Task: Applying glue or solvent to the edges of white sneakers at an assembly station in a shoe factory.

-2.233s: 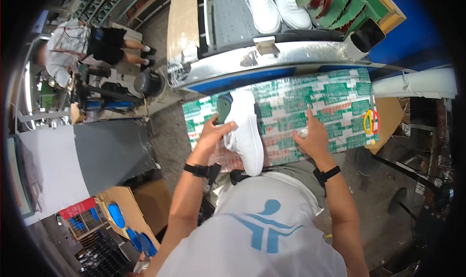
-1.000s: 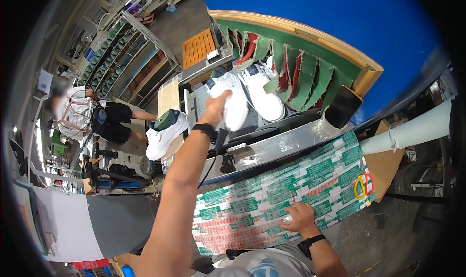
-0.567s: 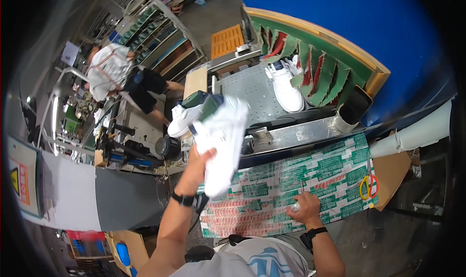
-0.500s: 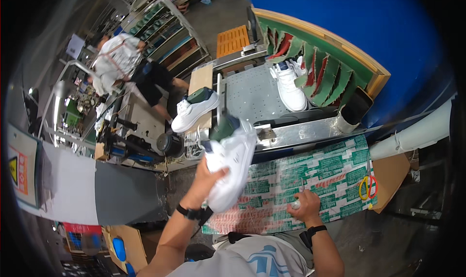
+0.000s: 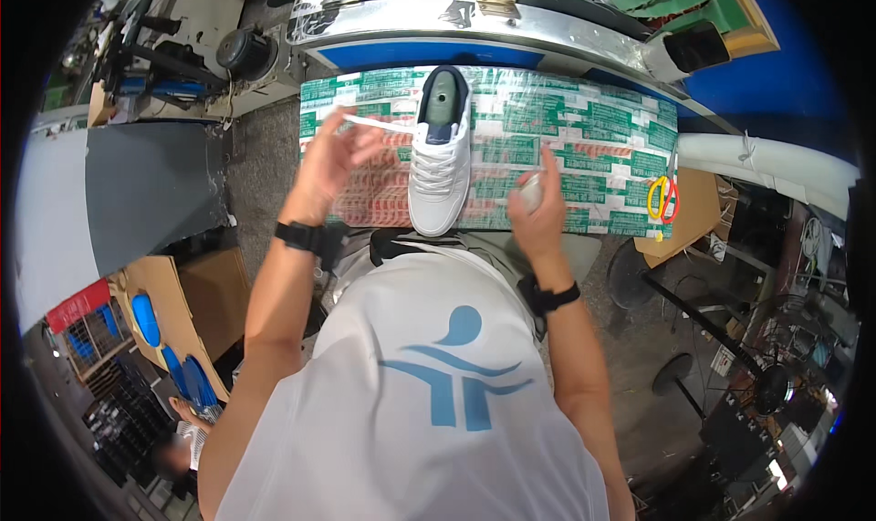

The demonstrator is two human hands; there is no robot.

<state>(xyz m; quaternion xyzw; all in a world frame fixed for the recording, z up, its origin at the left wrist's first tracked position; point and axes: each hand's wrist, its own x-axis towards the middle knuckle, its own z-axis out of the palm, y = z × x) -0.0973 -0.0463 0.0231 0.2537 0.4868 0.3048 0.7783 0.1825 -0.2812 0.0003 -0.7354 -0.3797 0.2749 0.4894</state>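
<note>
both hands are up over the worktop [image 5: 584,147], which is covered in a green and red printed sheet. the left hand [image 5: 333,156] is pinched shut on a white shoelace [image 5: 383,124] that runs from its fingers across to the collar of the white sneaker [image 5: 440,161]. the right hand [image 5: 538,206] is curled around a small pale object, too small to tell what it is, just beside the sneaker's toe end and apart from it.

the sneaker lies sole-down in the middle of the worktop, directly in front of the person. its long axis runs near straight away from the body: toe toward the person at the worktop's near edge, heel and green-lined opening toward the metal rail [image 5: 474,19] at the far side, tilted only slightly.

judging by this, the lacing looks mostly in place over the tongue, crossed rows showing, while one loose end is being pulled out sideways. so tightening or finishing the top of the lace appears left to do. yellow-and-red scissors [image 5: 662,197] rest near the worktop's right edge, untouched.
</note>
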